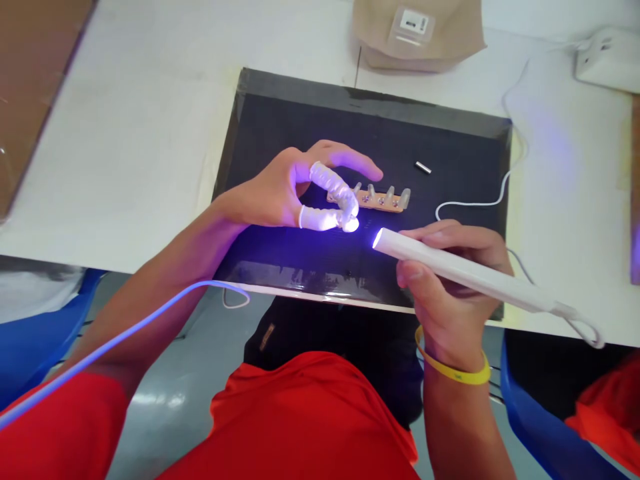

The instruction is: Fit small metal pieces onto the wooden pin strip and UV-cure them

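My right hand (450,267) is wrapped round a white pen-shaped UV lamp (450,262). Violet light shines from the lamp's tip, which points left toward my left hand (295,183). White finger cots (327,180) cover the thumb and index finger of that hand, and their tips are pinched together. Whatever lies in the pinch is lost in the bright glow. Just behind the pinch, a tan strip (377,200) with several translucent, nail-shaped tips (390,195) rests on the black mat (280,127). The lamp does not touch my left fingers.
A short shiny metal cylinder (423,168) lies on the mat. Behind it stand a brown paper bag (425,60) with a small clear box (413,27), and a white power adapter (610,60). A white cable (475,203) crosses the mat's right side; another crosses my left forearm.
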{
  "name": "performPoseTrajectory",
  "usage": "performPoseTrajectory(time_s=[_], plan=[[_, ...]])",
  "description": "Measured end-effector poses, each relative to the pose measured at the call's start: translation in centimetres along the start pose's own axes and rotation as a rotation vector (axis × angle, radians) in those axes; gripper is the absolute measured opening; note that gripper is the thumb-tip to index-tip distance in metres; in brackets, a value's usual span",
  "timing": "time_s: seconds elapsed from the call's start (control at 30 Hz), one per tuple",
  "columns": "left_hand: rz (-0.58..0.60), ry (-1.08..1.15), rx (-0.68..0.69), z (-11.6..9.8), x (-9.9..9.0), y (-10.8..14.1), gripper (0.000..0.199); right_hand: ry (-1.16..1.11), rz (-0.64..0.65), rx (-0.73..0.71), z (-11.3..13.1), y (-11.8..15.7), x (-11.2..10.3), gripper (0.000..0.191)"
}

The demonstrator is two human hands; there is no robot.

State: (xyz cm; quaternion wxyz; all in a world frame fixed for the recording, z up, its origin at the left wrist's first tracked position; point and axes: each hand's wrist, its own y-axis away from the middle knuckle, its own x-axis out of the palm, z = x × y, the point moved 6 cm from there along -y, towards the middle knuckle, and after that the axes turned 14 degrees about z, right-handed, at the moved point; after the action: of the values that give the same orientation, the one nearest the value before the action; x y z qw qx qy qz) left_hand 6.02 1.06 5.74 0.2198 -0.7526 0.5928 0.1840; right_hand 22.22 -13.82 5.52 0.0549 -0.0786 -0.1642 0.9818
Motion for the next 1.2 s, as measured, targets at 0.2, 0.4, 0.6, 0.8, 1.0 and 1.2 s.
performPoseTrajectory(time_s=[0.2, 0.4, 0.6, 0.8, 1.0, 1.2], plan=[[0.084, 0.073, -0.024, 0.2, 0.1, -0.1, 0.023, 0.036, -0.018, 0.012, -0.4, -0.2, -0.2, 0.023], [0.065, 0.127, 0.054, 0.0, 0.3, -0.1, 0.010, 0.001, -0.055, 0.033, -1.0, -0.1, -0.6, 0.023], [0.082, 0.158, -0.003, 0.2, 0.5, -0.2, 0.015, -0.070, -0.078, 0.050, -1.3, 0.0, -0.8, 0.023], [0.111, 0.174, -0.135, 0.6, 0.7, -0.3, 0.025, -0.082, -0.075, 0.046, -1.4, 0.0, -0.9, 0.024], [0.125, 0.189, -0.213, 1.0, 0.8, -0.3, 0.033, -0.059, -0.077, 0.052, -1.3, -0.2, -0.9, 0.023], [0.145, 0.162, -0.128, 0.6, 0.8, -0.3, 0.015, -0.038, -0.073, 0.059, -1.5, -0.2, -0.9, 0.023]])
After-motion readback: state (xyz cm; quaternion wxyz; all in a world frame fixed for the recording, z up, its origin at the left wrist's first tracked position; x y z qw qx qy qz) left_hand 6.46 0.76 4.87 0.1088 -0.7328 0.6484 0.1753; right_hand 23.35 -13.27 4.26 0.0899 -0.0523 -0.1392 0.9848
